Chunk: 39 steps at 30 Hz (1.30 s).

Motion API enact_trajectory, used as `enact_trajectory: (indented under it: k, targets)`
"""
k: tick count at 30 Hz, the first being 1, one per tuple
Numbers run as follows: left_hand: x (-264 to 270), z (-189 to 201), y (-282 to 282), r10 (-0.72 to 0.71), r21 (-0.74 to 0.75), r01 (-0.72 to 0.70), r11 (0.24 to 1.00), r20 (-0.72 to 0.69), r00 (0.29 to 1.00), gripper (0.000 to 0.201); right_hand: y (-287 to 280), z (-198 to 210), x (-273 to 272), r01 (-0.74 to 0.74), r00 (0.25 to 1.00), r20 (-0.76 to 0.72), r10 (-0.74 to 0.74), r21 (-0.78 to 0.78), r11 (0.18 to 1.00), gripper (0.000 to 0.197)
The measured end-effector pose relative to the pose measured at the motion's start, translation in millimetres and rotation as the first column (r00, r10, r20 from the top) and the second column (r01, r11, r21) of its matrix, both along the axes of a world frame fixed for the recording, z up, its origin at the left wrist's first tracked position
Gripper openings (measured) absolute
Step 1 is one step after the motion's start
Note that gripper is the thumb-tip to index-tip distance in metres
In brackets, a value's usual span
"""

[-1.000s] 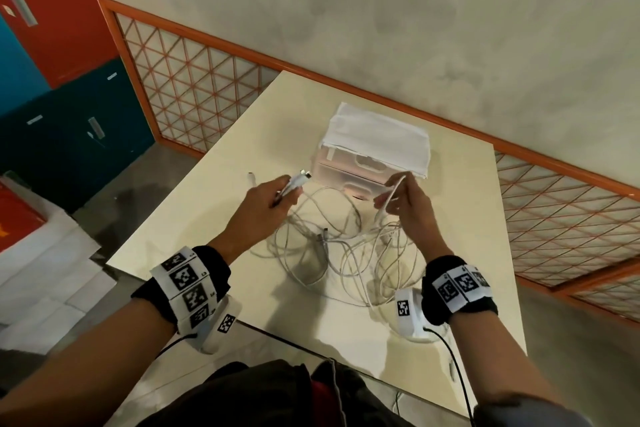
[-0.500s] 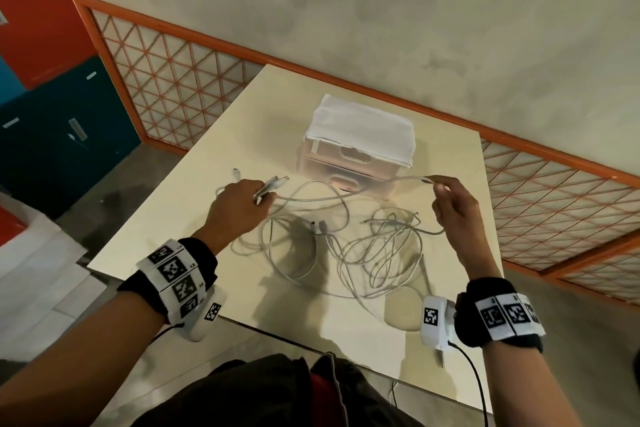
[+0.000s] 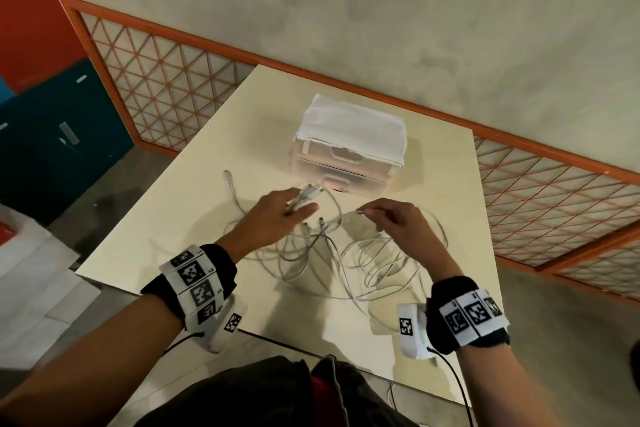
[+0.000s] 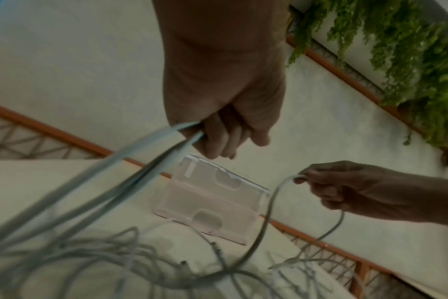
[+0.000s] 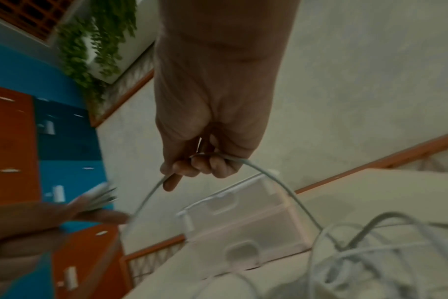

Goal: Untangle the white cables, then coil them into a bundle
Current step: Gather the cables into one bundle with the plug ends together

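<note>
Thin white cables [image 3: 311,253] in a loose tangle on the cream tabletop [image 3: 180,218], near the front edge. Left hand [image 3: 273,215] curled round several gathered connector ends, likely as an anchor. Right hand [image 3: 398,222] pinches one strand, lifted off the pile, probably to trace it free. Clear plastic drawer box [image 3: 343,163] with white cloth on top sits behind.

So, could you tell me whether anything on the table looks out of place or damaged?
Only the white cables stand out: they lie in a loose tangle of crossing loops between the hands. One plug end strays off to the left. No damage is visible.
</note>
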<state>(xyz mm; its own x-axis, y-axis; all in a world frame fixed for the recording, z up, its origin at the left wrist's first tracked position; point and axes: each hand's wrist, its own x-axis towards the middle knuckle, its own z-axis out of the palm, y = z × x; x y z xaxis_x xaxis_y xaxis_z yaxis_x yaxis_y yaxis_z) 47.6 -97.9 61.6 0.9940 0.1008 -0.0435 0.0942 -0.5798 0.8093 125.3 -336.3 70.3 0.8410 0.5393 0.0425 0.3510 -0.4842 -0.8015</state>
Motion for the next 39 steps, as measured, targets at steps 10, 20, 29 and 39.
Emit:
enact_trajectory:
  k: [10, 20, 29, 39]
  targets:
    - [3.7, 13.6, 0.8, 0.017, -0.059, -0.007, 0.998, 0.172, 0.985, 0.026, -1.3, 0.1, 7.2, -0.013, 1.000, 0.001, 0.013, -0.024, 1.000, 0.009]
    - [-6.2, 6.7, 6.1, -0.051, -0.039, 0.053, 0.998, 0.061, 0.997, 0.016, -22.4, -9.6, 18.2, 0.162, 0.981, 0.126, -0.148, -0.110, 0.981, 0.019]
    - [-6.3, 21.6, 13.1, 0.037, -0.310, -0.003, 0.951, 0.103, 0.994, 0.040, -75.3, 15.1, 17.7, 0.307, 0.952, 0.123, -0.282, -0.411, 0.858, 0.019]
    - [-11.0, 50.6, 1.3, -0.047, -0.612, 0.091, 0.786, 0.087, 0.995, 0.038, -36.1, 9.4, -4.7, 0.019, 0.997, -0.041, -0.065, -0.683, 0.730, 0.031]
